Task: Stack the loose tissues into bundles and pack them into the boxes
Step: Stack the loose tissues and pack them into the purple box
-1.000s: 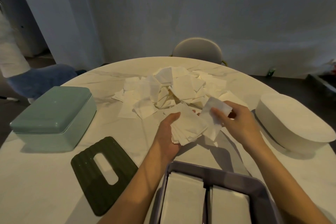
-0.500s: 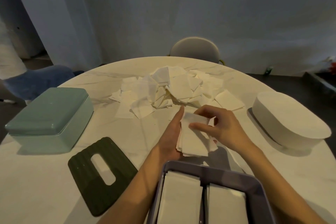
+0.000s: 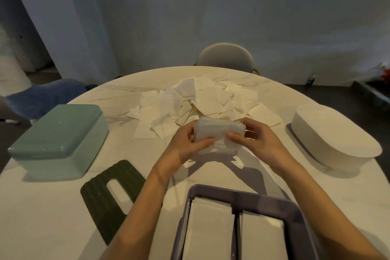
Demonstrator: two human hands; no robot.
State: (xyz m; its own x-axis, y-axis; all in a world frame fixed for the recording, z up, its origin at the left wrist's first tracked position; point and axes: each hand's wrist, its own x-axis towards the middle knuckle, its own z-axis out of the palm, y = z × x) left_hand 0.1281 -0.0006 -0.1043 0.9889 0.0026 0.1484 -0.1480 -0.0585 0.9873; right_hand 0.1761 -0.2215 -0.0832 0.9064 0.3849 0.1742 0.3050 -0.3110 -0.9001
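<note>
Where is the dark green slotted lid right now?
In the head view, the dark green slotted lid lies flat on the table's near left, in front of the mint green box and left of the purple box.

three boxes, one lid, one chair

Dim, warm light from overhead on my feed; the arms throw soft grey shadows toward me across the table. The bundle is motion-blurred, the wide lens bows the edges, and the backdrop is murky.
</note>
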